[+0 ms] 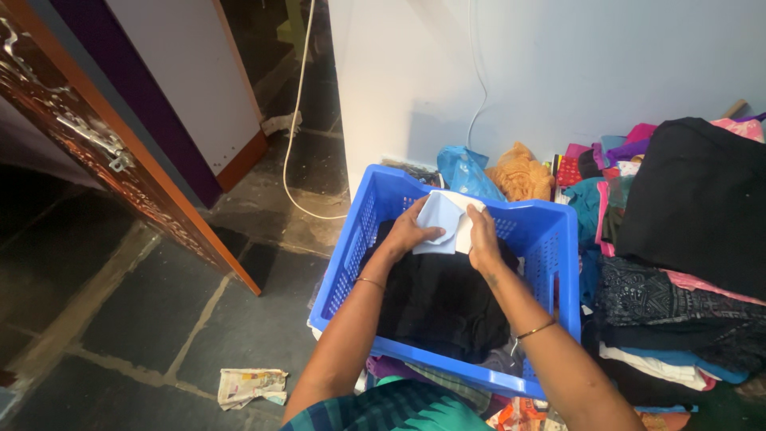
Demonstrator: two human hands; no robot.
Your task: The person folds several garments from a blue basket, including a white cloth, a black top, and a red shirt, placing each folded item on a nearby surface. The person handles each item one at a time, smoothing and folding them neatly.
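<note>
So you've got both hands down in the blue basket [550, 263], which sits on the stone floor [159, 311] up against the white wall [558, 72]. Your left hand [411, 230] and right hand [483, 238] each have a grip clenched on the white cloth [444, 217], held just above the black clothes [443, 299] that fill the basket. A big pile of folded clothes [686, 239] sits right beside the basket on your right, an orange cloth [520, 172] is bunched at the wall behind it, and a crumpled newspaper [252, 386] lies on the floor near your left elbow.
</note>
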